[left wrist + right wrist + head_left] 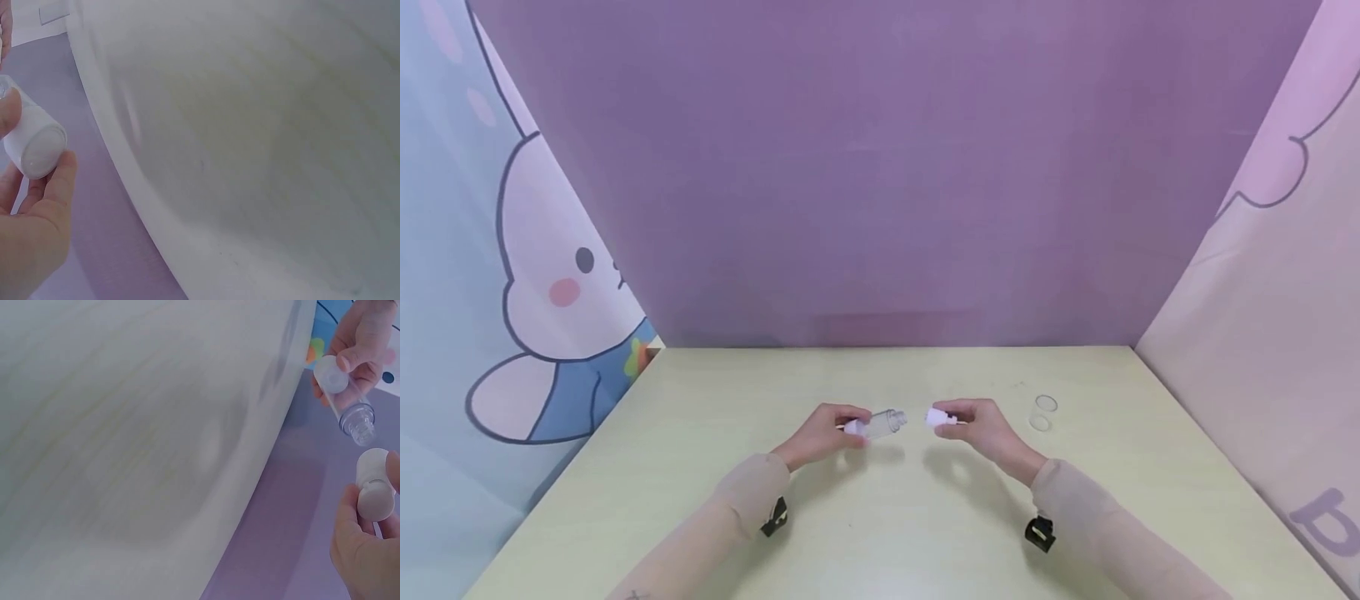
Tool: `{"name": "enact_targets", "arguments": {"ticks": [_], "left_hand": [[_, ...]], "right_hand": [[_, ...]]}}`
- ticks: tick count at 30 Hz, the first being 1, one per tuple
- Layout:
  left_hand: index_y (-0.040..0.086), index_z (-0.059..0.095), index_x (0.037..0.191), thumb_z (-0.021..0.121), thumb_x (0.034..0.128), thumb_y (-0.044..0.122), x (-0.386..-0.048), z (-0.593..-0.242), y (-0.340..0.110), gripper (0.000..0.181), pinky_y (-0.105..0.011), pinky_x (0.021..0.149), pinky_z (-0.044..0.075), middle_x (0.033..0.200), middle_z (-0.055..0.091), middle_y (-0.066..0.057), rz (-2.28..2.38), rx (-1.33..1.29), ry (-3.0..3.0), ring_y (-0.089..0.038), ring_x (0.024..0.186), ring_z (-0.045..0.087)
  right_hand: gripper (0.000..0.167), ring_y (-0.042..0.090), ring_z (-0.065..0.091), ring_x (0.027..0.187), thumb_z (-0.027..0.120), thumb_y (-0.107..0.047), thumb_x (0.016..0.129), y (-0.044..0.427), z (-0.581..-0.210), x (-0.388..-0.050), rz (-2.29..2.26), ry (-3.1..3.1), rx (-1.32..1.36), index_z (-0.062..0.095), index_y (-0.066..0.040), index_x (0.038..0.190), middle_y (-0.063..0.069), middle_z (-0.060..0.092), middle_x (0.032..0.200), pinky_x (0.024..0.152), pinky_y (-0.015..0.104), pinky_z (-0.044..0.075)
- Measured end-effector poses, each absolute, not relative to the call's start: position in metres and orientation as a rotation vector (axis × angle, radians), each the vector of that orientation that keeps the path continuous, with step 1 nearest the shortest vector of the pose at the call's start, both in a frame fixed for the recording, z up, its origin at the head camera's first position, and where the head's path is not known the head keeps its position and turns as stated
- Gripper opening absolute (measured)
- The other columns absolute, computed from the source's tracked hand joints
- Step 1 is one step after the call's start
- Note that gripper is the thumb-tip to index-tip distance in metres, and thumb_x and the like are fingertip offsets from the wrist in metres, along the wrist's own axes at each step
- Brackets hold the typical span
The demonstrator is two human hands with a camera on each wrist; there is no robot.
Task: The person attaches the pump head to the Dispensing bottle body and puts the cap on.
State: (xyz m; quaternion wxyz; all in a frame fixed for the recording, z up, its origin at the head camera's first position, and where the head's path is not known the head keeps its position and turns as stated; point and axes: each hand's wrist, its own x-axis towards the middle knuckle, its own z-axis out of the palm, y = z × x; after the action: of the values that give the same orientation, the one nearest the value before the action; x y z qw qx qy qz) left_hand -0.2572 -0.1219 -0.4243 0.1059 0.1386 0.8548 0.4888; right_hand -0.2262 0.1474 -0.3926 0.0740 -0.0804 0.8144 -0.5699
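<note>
A clear pump bottle with a white base (881,424) lies nearly level in my left hand (825,435), which grips it round the white end. Its threaded neck points to the right. Facing that neck across a small gap, a white pump head (938,417) is pinched between the thumb and fingers of my right hand (986,432). In the right wrist view the bottle (350,412) and the pump head (373,464) are apart. The left wrist view shows the round white bottom (45,153) of the bottle, with a thumb and fingers about it.
A clear cylindrical cap (1043,413) stands on the pale yellow table (880,517), right of my right hand. A purple panel (880,183) rises behind the table. Printed cloth walls flank both sides, a cartoon figure (561,250) on the left one.
</note>
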Motion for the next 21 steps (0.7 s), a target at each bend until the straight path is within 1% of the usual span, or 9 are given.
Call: {"name": "enact_targets", "arguments": {"ticks": [4,9,21], "left_hand": [[0.01,0.065,0.111,0.073,0.0747,0.008,-0.2571,-0.4228,-0.1191,0.037,-0.037,0.087,0.047,0.123,0.058,-0.012,1.448,0.427,2.503,-0.027,0.109,0.055],[0.008,0.065,0.112,0.073,0.0746,0.007,-0.2557,-0.4203,-0.1185,0.038,-0.037,0.087,0.047,0.123,0.058,-0.012,1.454,0.43,2.507,-0.027,0.109,0.055],[0.01,0.065,0.112,0.073,0.0743,0.007,-0.2563,-0.4222,-0.1165,0.039,-0.038,0.087,0.047,0.123,0.058,-0.011,1.449,0.421,2.495,-0.027,0.109,0.055]], "right_hand": [[0.04,0.014,0.061,0.094,0.071,-0.012,0.079,0.1447,-0.3913,-0.2238,-1.684,2.443,-0.269,0.062,-0.002,0.116,0.013,0.063,0.115,0.081,0.028,0.05],[0.039,0.014,0.061,0.094,0.07,-0.011,0.079,0.1415,-0.3902,-0.2243,-1.682,2.444,-0.298,0.062,-0.001,0.116,0.014,0.064,0.113,0.081,0.029,0.051],[0.038,0.014,0.061,0.093,0.07,-0.009,0.079,0.1422,-0.3938,-0.2263,-1.688,2.441,-0.262,0.062,-0.002,0.116,0.013,0.064,0.114,0.081,0.028,0.051]]}}
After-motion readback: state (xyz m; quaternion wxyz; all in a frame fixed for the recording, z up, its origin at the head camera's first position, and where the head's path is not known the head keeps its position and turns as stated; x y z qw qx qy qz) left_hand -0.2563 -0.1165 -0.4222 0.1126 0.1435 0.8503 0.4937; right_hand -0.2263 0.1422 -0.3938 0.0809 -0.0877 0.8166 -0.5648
